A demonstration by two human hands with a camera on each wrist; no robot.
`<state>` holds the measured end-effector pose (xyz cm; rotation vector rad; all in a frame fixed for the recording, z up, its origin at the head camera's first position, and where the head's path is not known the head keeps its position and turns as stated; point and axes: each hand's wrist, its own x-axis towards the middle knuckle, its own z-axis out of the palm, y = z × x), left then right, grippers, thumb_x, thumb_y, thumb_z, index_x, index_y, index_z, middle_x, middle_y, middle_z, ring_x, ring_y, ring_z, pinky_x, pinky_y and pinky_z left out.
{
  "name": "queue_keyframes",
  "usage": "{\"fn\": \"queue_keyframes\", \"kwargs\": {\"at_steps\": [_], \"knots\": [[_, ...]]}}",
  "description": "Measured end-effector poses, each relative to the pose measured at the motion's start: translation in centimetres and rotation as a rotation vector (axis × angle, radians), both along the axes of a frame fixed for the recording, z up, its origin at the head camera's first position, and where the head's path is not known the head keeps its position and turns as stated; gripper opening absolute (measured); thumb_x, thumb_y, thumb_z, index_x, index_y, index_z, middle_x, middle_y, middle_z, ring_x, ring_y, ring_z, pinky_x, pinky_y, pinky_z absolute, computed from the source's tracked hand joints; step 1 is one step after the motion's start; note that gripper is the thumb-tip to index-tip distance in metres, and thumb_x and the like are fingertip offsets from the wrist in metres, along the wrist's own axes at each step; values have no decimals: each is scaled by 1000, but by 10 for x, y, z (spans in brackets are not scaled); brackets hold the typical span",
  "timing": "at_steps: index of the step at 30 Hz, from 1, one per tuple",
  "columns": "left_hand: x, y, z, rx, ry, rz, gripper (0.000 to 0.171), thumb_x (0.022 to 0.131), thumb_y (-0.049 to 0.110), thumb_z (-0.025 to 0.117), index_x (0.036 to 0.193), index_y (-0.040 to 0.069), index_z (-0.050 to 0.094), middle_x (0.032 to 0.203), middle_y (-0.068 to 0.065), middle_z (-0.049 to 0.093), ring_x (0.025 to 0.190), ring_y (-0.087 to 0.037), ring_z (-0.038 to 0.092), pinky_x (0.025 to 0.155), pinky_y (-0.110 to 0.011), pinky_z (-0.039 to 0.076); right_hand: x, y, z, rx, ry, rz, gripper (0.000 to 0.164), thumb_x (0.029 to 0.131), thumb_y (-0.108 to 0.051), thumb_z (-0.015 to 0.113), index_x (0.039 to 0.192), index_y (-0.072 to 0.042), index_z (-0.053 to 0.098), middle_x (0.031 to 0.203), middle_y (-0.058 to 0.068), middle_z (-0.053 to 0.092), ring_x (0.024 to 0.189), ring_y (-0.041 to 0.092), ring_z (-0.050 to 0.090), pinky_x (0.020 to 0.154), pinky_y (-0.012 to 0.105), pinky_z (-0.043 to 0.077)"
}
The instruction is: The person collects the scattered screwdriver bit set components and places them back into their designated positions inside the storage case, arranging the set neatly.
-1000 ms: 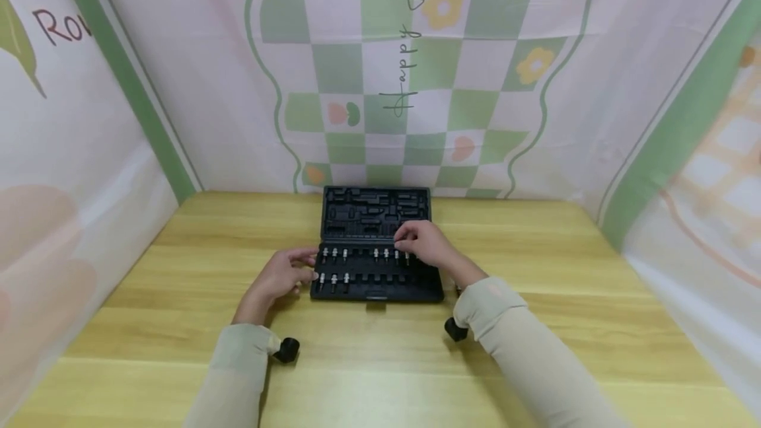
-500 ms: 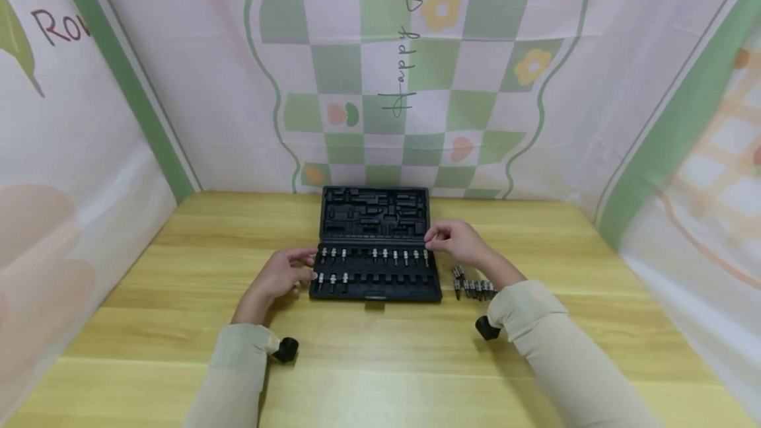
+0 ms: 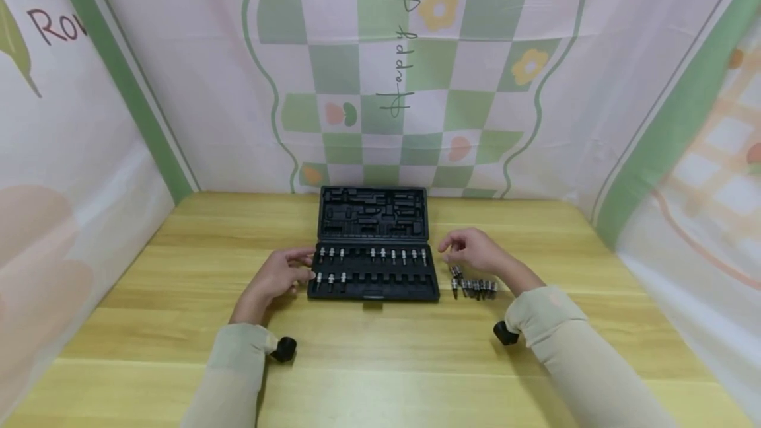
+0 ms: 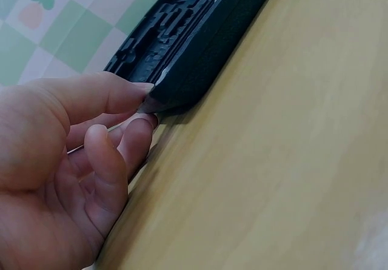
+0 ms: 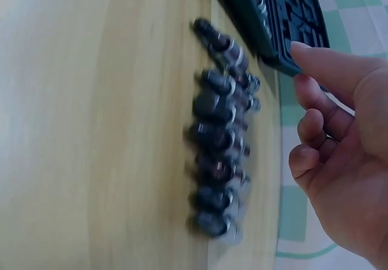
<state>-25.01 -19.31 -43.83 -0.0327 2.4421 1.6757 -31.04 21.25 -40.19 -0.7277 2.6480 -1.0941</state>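
A black socket case [image 3: 373,292] lies unfolded on the table, its moulded lid at the back. Silver-and-dark bit sockets [image 3: 393,255] stand in the rear row of slots, and several more fill the left of the front row. My left hand [image 3: 278,277] holds the case's left edge; in the left wrist view its thumb and fingers meet at the case's corner [image 4: 182,91]. Right of the case, my right hand [image 3: 480,253] hovers with loosely bent fingers and nothing in them. Loose bit sockets [image 5: 221,139] lie on the table just below it, blurred in the right wrist view.
The wooden table [image 3: 380,362] reaches back to a hanging cloth [image 3: 416,150] with green checks, directly behind the lid. More cloth encloses both sides. A small black camera [image 3: 505,333] sits at the right cuff, with another [image 3: 285,349] at the left.
My right hand has moved from over the rear row to the right, off the case. More bit sockets now show at that row's right end. The left hand stays at the edge.
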Motion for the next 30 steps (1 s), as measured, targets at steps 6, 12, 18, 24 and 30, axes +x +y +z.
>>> {"fn": "queue_keyframes", "kwargs": {"at_steps": [6,12,18,24,30], "knots": [[0,-1,2,3,-6,3,56,86,0,68,139,14,55,118,-11,58,76,-22,61,49,-32,47,2,15,0,47,-9,48,15,87,0,68,102,5,68,75,5,60,68,18,53,65,33,48],[1,-1,2,2,-7,-5,57,86,0,67,140,13,54,120,-12,58,77,-22,61,50,-32,47,5,26,-1,96,-23,48,15,85,0,70,100,2,70,76,5,61,70,18,55,66,33,48],[1,-1,0,5,-6,-11,57,87,1,67,140,13,54,120,-12,57,78,-22,61,50,-33,47,7,31,-5,117,-47,17,15,85,-3,72,100,-2,70,76,4,60,70,19,55,66,35,48],[1,-1,0,5,-10,-9,56,87,1,67,140,14,54,120,-12,57,78,-22,60,50,-33,47,6,30,-8,104,-49,28,14,84,-2,72,99,-2,70,75,4,60,70,19,55,65,36,48],[1,0,1,6,-6,-6,56,86,0,67,140,13,55,120,-12,58,77,-22,60,50,-32,47,5,29,-10,124,-44,-2,11,85,-3,72,96,-5,71,78,3,61,73,19,55,66,35,47]]}}
